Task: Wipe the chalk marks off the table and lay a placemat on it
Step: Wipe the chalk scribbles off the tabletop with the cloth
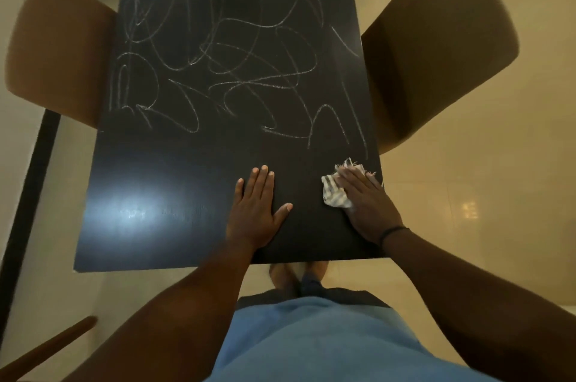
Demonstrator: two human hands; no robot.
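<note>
The dark counter (187, 163) carries white chalk marks (218, 54) over its far and middle parts, reaching down to a scribble near the right edge just above the cloth (336, 191). The near strip is bare of marks, with a pale glare of light toward the near left corner. The left hand (257, 213) lies flat, palm down, fingers straight and together, thumb spread, close to the near edge; its grip is open and has hold of nothing. The right hand (367, 204) presses a small striped cloth flat against the counter by the right edge (a dark band sits on that wrist); the fingers look straight over the cloth rather than curled round it, though blur makes this hard to confirm. A brown chair (59, 45) stands at the left edge and another chair (436, 39) at the right edge
</note>
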